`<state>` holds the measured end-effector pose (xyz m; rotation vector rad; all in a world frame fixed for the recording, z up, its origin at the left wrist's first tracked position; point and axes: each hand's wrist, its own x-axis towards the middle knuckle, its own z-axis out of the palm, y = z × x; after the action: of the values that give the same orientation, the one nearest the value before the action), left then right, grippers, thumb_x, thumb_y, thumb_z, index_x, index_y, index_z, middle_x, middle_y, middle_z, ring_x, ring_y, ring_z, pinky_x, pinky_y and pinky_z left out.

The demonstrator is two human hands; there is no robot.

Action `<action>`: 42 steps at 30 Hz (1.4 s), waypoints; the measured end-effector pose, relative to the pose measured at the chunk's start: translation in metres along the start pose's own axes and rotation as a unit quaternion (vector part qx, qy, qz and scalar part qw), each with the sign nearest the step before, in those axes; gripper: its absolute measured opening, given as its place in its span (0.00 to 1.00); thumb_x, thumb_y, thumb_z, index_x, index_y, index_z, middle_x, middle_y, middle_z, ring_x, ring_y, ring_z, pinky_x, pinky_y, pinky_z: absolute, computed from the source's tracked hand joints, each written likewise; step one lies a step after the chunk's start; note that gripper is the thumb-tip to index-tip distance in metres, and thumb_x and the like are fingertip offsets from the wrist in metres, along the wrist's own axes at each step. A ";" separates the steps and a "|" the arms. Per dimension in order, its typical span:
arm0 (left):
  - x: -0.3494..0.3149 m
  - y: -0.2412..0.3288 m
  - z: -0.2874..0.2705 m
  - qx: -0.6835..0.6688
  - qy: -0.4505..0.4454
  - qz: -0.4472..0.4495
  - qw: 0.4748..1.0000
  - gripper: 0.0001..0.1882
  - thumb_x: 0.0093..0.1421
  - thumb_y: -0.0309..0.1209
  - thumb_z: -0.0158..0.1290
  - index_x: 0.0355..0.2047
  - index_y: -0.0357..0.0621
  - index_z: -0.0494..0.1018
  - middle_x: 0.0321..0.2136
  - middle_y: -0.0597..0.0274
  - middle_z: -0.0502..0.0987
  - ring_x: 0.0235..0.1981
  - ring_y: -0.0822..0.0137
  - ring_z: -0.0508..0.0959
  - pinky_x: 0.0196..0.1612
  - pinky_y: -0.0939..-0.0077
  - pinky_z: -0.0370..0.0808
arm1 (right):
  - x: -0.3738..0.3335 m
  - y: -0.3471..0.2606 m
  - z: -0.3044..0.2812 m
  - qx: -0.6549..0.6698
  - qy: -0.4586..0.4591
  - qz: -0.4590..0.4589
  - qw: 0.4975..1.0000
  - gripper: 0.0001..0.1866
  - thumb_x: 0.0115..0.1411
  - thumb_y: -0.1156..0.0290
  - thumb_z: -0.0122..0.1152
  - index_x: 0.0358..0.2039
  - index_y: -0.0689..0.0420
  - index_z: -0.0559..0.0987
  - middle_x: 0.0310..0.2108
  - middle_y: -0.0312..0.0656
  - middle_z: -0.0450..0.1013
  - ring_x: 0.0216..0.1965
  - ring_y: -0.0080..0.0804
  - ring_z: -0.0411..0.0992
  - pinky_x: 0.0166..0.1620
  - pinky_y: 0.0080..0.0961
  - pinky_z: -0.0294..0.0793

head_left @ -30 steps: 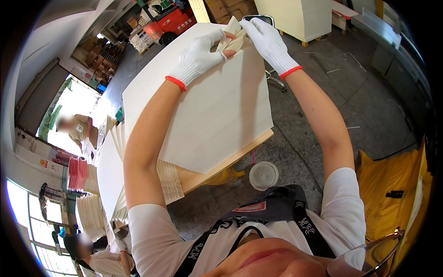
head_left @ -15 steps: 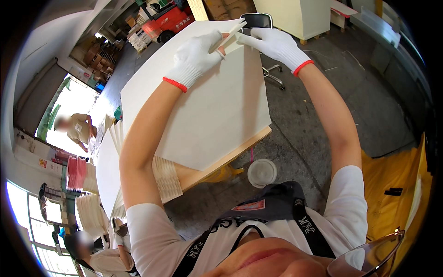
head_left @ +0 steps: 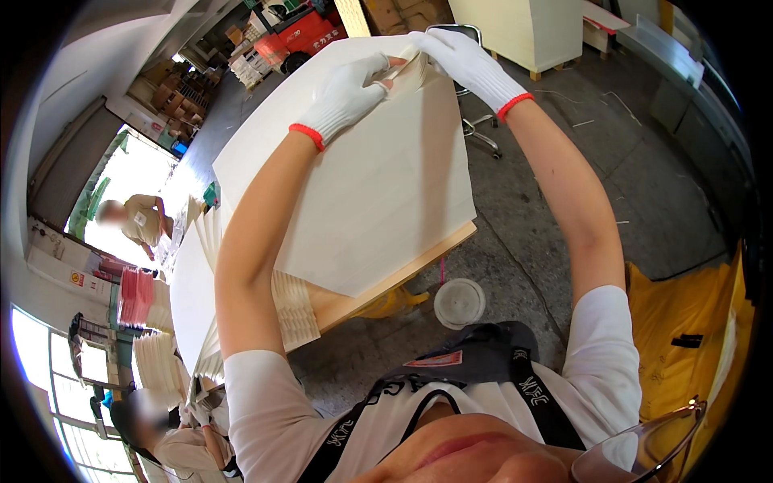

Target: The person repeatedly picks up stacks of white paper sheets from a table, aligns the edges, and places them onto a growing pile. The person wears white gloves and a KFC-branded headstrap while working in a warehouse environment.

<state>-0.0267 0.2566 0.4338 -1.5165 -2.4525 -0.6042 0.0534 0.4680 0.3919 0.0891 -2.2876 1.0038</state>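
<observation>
A large white sheet [head_left: 362,201] lies on a pale wooden board top, with a folded-up part [head_left: 412,71] at its far end. My left hand [head_left: 346,92], in a white knit glove with a red cuff and bare fingertips, holds the sheet by this fold, thumb and finger apart around its near side. My right hand [head_left: 463,64], gloved the same way, bends over the sheet's far corner with fingers closed down on the fold; its fingertips are partly hidden.
Stacked white sheets [head_left: 294,310] fan out left of the wooden board edge [head_left: 403,278]. A white round bucket [head_left: 459,303] stands on the floor. Beyond are a chair [head_left: 481,133], a red forklift [head_left: 302,40] and a pale cabinet [head_left: 519,32]. Two people work at left; yellow sheeting [head_left: 684,322] hangs at right.
My right hand has moved slightly left and up, onto the fold. The raised fold has been bent lower, while my left hand stays nearly in place.
</observation>
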 end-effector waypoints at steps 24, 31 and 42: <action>-0.005 0.018 -0.005 -0.092 0.030 0.018 0.995 0.17 0.63 0.30 0.55 0.53 0.44 0.75 0.40 0.63 0.79 0.42 0.71 0.75 0.49 0.77 0.70 | -0.017 -0.006 0.010 0.026 0.098 0.050 0.994 0.32 0.66 0.40 0.40 0.37 0.61 0.75 0.31 0.53 0.74 0.36 0.53 0.73 0.42 0.39 0.70; -0.010 0.023 -0.002 -0.100 0.006 -0.042 0.994 0.19 0.61 0.41 0.58 0.51 0.50 0.77 0.35 0.61 0.81 0.37 0.69 0.77 0.45 0.73 0.72 | -0.016 -0.002 0.014 0.034 0.116 0.034 0.992 0.32 0.67 0.42 0.39 0.37 0.61 0.75 0.32 0.54 0.74 0.37 0.54 0.73 0.41 0.39 0.70; -0.006 0.009 0.002 -0.069 0.046 0.035 0.996 0.15 0.67 0.37 0.52 0.49 0.44 0.77 0.29 0.68 0.74 0.31 0.76 0.70 0.38 0.78 0.69 | -0.018 -0.009 0.009 0.019 0.090 0.033 0.995 0.31 0.68 0.43 0.39 0.38 0.62 0.75 0.33 0.54 0.74 0.38 0.54 0.72 0.43 0.40 0.70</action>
<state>-0.0160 0.2562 0.4320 -1.5799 -2.3213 -0.8246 0.0660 0.4519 0.3824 -0.0601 -2.1200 1.0459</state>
